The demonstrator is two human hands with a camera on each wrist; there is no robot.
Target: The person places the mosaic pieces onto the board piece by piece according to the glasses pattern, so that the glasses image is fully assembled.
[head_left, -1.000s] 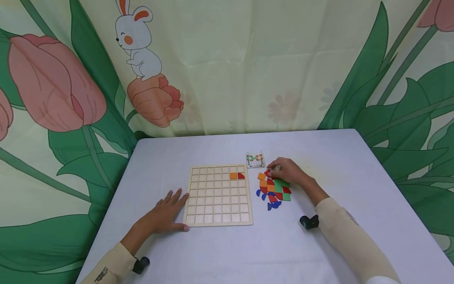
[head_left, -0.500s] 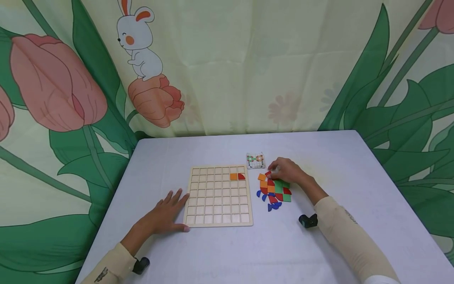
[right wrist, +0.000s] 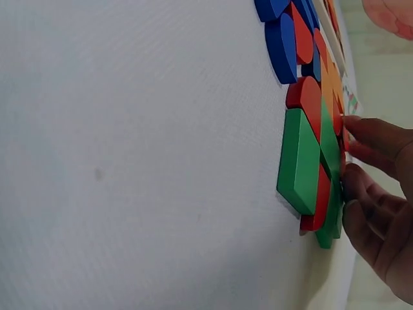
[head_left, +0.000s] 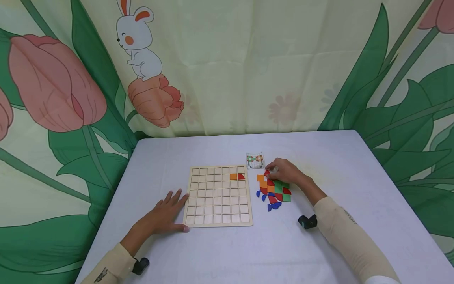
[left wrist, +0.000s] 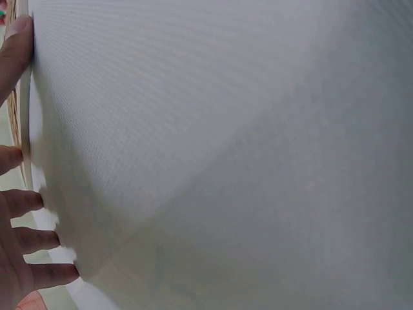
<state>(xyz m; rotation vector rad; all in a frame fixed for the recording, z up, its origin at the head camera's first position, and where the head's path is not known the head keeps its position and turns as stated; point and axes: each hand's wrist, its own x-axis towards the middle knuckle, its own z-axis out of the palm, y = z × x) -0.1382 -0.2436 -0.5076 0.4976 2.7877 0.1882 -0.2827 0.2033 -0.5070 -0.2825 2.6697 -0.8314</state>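
Two hands: left (head_left: 164, 217) flat, fingers straight, beside gridded wooden board (head_left: 220, 195); right (head_left: 283, 171) pinching a red tile (head_left: 267, 173).

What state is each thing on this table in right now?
Board: flat on the table, two top-row cells filled, orange and red.
Loose pieces: heaped right of the board.
Card: flat behind the heap.
Left hand: flat, at the board's left edge.
Right hand: fingers on a red piece at the heap's far end.

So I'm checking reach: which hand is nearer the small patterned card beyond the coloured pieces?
Right hand, just beside the small patterned card; left hand rests far off.
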